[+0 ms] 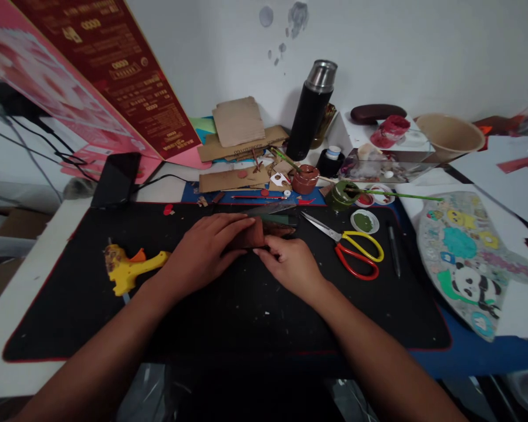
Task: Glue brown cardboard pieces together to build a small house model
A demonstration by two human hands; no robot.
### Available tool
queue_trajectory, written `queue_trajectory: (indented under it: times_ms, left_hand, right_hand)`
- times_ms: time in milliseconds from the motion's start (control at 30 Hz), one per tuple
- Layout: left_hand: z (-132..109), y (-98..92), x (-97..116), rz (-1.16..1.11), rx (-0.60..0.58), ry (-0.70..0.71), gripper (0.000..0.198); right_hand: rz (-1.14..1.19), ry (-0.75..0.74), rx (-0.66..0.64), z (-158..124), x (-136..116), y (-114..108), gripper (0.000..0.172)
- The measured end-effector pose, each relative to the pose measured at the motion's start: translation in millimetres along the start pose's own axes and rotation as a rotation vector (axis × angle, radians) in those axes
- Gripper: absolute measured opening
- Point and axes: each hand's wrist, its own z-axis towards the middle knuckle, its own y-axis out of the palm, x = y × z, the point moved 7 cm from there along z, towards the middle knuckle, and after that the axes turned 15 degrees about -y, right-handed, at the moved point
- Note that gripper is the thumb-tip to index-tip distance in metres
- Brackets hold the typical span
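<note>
Between my two hands sits a small reddish-brown piece (251,234), flat-sided like painted card. My left hand (205,246) is closed on it from the left, fingers over the top and thumb below. At its right edge my right hand (293,264) pinches it with thumb and bent forefinger. Just behind lie a clear ruler (270,208) and a dark green strip (278,219), partly hidden by my hands. Scissors with a yellow and a red handle (359,253) lie half open to the right. A yellow glue gun (134,266) rests left of my left hand.
Behind the black mat (246,328) stand a brown paint jar (305,179), a green paint jar (342,196) and a black flask (311,111). A lid of green paint (364,222) and a pen (393,249) lie right. Cardboard pieces (240,123), a phone (117,180) and a painted board (462,258) surround the mat.
</note>
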Motion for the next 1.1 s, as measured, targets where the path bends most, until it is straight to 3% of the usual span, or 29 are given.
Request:
queue_trajectory:
  times_ms: [300,500,833,967,1100]
  left_hand:
    - [-0.5,-0.9,-0.3,0.020,-0.009,-0.005,0.053]
    - [-0.6,-2.2,-0.7,0.026,-0.022,-0.029,0.055]
    - [-0.5,-1.5,-0.6,0.001,-0.026,-0.014,0.059]
    - [-5.7,-19.6,-4.3,-0.005,0.078,-0.062,0.067]
    - [-22.7,-49.6,-28.6,-0.078,0.282,-0.297,0.052]
  right_hand:
    - [0.055,0.045,-0.024,-1.5,0.8,-0.5,0.009]
    - [0.105,0.082,-0.043,-3.3,1.0,-1.6,0.021]
    - [0.063,0.080,-0.053,-1.9,-0.8,-1.1,0.005]
    - [0.128,0.098,0.005,-2.0,1.2,-3.9,0.010]
    - [0.234,0.148,0.068,-3.2,5.0,-8.5,0.013]
